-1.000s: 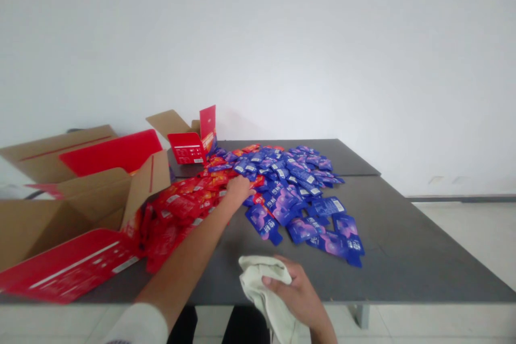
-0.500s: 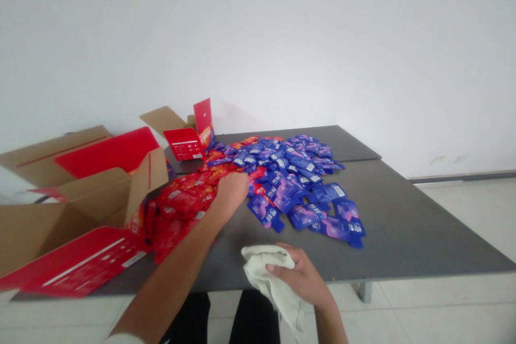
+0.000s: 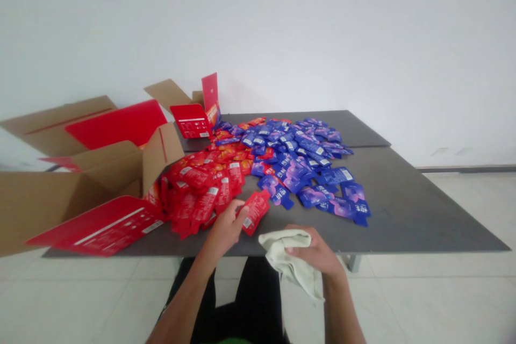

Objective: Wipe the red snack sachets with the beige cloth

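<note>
My left hand [image 3: 229, 226] is closed on a red pouch [image 3: 256, 210], held between thumb and fingers above the front of the table. A pale cloth [image 3: 288, 250] is bunched in my right hand [image 3: 316, 251], its loose end hanging past the table's front edge. Left of the held pouch lies a heap of red pouches [image 3: 195, 188], some with white labels showing. Behind and to the right spreads a heap of blue-purple pouches [image 3: 296, 172], with a few red ones mixed in along the border.
A large open red carton [image 3: 108, 226] with brown flaps stands on the left. Farther back is a smaller open red carton [image 3: 191, 120]. The dark table [image 3: 419, 215] extends to the right, and a white wall [image 3: 282, 27] rises behind it.
My left hand has come back from the border of the heaps toward me, now with a red pouch in it. The cloth stays in my right hand. The view has tilted down slightly.
</note>
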{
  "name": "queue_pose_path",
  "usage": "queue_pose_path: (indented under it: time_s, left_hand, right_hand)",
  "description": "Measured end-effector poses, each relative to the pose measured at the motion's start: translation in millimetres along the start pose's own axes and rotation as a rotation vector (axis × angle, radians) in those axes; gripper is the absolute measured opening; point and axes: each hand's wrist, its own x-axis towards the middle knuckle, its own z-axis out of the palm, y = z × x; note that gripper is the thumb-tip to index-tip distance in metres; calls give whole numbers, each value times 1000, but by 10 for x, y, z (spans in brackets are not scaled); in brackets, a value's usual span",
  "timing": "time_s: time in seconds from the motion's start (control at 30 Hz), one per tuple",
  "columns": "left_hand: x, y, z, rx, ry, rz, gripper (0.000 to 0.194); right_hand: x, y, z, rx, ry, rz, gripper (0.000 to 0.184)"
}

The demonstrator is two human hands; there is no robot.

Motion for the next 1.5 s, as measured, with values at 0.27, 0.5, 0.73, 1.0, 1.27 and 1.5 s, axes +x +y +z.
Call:
queue_pose_path:
  time_s: [0.27, 0.5, 0.73, 1.0, 1.27, 1.5]
  left_hand:
    - [-483, -141, 194, 501, 283, 339, 56]
    - [-725, -342, 259, 624, 200, 750, 37]
    - [-707, -451, 260, 543, 247, 843, 34]
    - [-757, -508, 333, 546, 246, 804, 31]
    - [-730, -492, 339, 498, 227, 774, 34]
    - [-757, -503, 334, 480, 242, 756, 29]
  right_hand:
    - [-27, 133, 6, 44, 158, 79, 35]
    - [125, 54, 110, -25, 625, 71, 47]
    - [519, -214, 305, -535, 530, -181, 30]
    - [818, 55, 426, -1173, -33, -207, 44]
    - [902, -234, 234, -1330, 98, -102, 51]
    - [727, -109, 471, -1182, -120, -143, 40]
